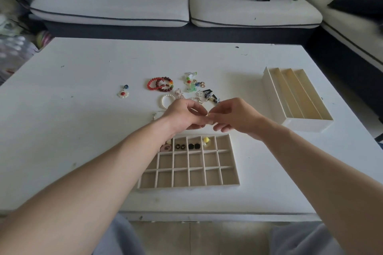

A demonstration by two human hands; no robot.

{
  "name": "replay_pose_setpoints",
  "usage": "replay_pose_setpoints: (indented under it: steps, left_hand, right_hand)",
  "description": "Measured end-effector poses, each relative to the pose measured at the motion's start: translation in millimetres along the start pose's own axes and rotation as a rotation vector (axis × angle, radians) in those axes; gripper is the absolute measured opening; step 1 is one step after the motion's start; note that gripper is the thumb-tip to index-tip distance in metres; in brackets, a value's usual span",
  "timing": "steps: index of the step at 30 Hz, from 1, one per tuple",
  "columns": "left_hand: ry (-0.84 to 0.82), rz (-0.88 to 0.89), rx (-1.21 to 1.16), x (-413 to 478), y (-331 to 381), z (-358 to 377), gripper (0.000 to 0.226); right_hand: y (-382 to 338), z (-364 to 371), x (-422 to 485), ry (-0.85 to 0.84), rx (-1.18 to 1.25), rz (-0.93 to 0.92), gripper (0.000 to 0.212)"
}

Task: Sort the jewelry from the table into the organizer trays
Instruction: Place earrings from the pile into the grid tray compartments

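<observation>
Far left on the surface [72,109], alone and well apart from the rest: a flower-shaped drop earring [123,92]. Toward the middle, two red bead bracelets [159,86] overlapping, and nearer the front edge a pearl bracelet [165,100], partly hidden behind the left hand [183,116]. Left fingers curled inward, thumb and forefinger meeting those of the right hand [234,119] in a shared pinch on a small pale piece [208,115], too small to name, long axis not readable. Beyond the knuckles, toward the far edge, a tangled heap of earrings and charms [199,90], not yet sorted. Just under the pinch, toward the front edge: the grid tray [230,172], far row holding a pink piece [165,147], butterfly studs [179,146], black square studs [194,146] and a yellow piece [205,140], then a corner cell showing only lining, nearest the right hand. Probably a short drop down and slightly right, with only divider walls to catch on. Far right, by the right edge, a long-slotted tray [275,97], well apart from both hands.
</observation>
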State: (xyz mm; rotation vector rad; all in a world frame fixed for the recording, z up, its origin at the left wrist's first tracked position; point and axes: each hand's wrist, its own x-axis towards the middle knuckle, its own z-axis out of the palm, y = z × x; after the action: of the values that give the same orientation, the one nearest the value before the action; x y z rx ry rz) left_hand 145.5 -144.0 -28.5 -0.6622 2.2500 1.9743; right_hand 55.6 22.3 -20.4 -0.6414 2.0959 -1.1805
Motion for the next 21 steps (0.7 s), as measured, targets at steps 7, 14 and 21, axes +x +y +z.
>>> replay_pose_setpoints:
  steps: [7, 14, 21]
  left_hand:
    - [-0.069, 0.039, 0.297, -8, -5, 5, 0.011]
    - [-0.019, 0.093, 0.588, -6, -15, 13, 0.018]
    - [-0.001, 0.067, 0.788, -6, -18, 21, 0.013]
  right_hand:
    - [11, -9, -7, -0.113, -0.123, 0.046, 0.010]
    - [17, 5, -6, -0.087, -0.427, -0.035, 0.007]
    - [22, 13, -2, -0.060, -0.521, 0.010, 0.010]
